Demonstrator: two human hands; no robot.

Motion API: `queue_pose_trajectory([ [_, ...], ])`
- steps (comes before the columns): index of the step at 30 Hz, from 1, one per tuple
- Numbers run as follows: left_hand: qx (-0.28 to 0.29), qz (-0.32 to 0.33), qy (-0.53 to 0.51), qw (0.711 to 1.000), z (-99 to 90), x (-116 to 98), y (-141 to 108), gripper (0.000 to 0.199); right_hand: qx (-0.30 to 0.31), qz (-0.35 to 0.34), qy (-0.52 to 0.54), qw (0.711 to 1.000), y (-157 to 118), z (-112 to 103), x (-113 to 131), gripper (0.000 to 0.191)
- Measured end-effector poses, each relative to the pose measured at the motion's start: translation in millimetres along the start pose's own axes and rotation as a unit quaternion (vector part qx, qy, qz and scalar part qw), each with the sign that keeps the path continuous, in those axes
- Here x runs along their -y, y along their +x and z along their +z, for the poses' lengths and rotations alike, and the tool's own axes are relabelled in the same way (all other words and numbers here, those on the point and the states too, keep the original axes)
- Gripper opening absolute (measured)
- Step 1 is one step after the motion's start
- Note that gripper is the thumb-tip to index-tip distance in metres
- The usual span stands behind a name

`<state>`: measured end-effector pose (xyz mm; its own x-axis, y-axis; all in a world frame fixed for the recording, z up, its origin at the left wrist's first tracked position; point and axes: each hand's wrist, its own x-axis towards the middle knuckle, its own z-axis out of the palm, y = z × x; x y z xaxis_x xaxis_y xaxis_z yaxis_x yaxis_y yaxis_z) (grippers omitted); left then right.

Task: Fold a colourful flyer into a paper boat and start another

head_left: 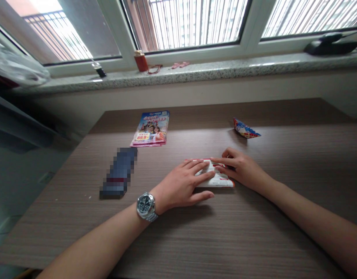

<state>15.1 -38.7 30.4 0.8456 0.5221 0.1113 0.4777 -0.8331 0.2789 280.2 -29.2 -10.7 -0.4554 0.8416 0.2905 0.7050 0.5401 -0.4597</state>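
A folded paper flyer (216, 181), with its mostly white, red-printed side up, lies on the table in front of me. My left hand (184, 182) rests flat across its left part, fingers spread and thumb apart, with a silver wristwatch (146, 206) on that wrist. At the flyer's right side, my right hand (242, 166) touches the top with index finger and thumb stretched out and apart; its other fingers curl in beyond. Part of the flyer is hidden under both hands. Beyond the right hand stands a small folded colourful paper piece (246, 130).
A stack of printed flyers (151, 128) lies at the back left of the wooden table (178, 248). Nearer sits a dark, pixelated flat object (119, 172). The granite windowsill (225, 69) holds a red lighter-like object (141, 62), a small bottle (99, 69) and a black device (331, 44).
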Motion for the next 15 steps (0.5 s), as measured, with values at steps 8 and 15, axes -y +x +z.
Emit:
queue_pose_trajectory([
  [8,-0.016,0.000,-0.008,1.000,-0.1,-1.0,-0.3,0.055,-0.030,0.056,0.047,0.997,1.3,-6.2,3.9,0.023],
  [15,-0.009,-0.003,-0.003,1.000,-0.3,-1.2,0.0,0.055,-0.046,0.079,0.050,0.995,2.8,-6.6,2.6,0.013],
])
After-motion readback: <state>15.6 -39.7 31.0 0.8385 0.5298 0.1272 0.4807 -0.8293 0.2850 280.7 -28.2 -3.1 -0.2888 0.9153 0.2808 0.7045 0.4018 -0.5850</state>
